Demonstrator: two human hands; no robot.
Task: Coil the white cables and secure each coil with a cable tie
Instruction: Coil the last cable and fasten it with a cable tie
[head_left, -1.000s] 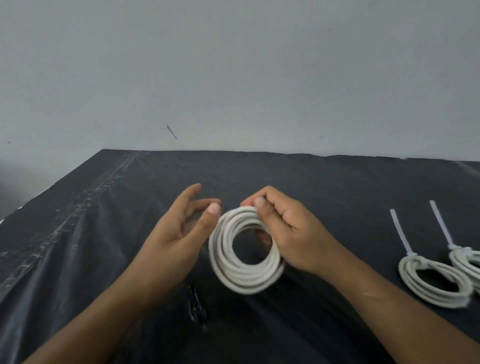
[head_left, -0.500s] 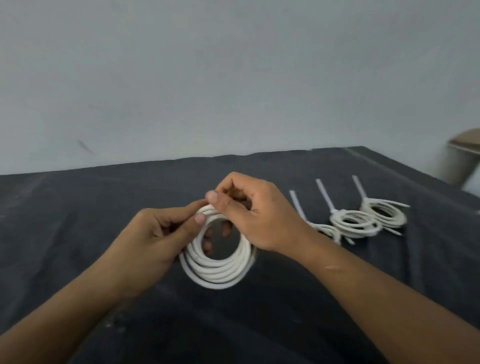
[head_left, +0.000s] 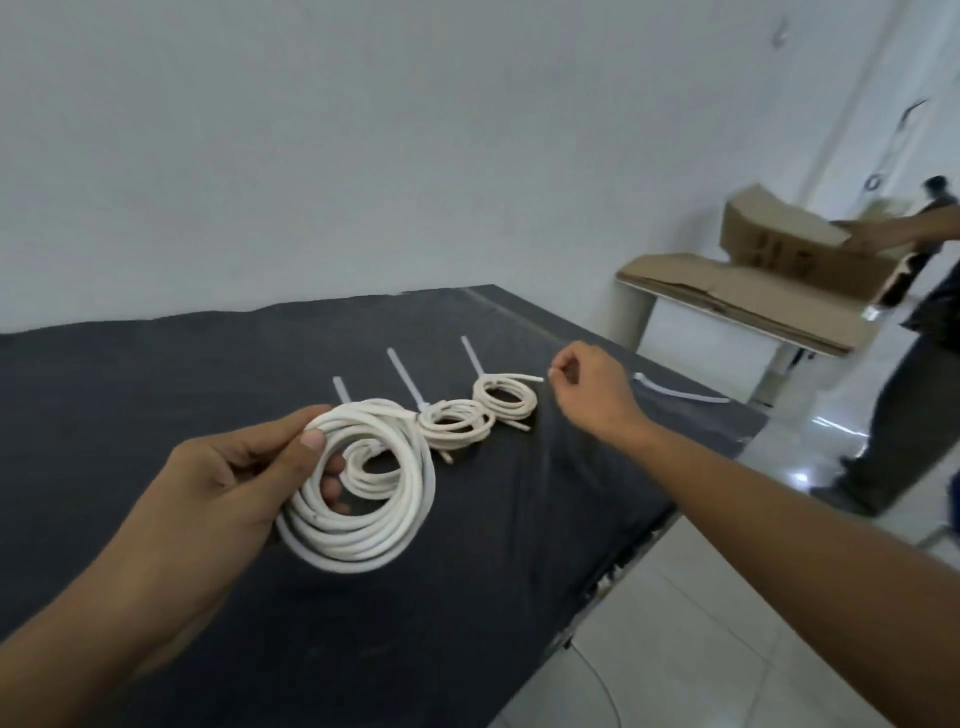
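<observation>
My left hand (head_left: 223, 483) grips the loose coil (head_left: 363, 525) over the table (head_left: 156, 374). My right hand (head_left: 592, 395), fingers curled, is beside the far tied coil (head_left: 506, 402); I cannot tell whether it holds anything.

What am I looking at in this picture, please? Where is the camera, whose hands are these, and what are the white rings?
There is no machine: a person works with bare hands, and the one camera sits on that person's head, looking down. The left hand grips a loose coil of round white cable, not yet tied. On the black-covered table lie three white cable coils, each closed with a white plastic cable tie whose tail sticks out. The right hand reaches, fingers curled, at a loose white cable tie near the table edge; whether it grips it, I cannot tell. Behind, another person handles brown cardboard boxes.
</observation>
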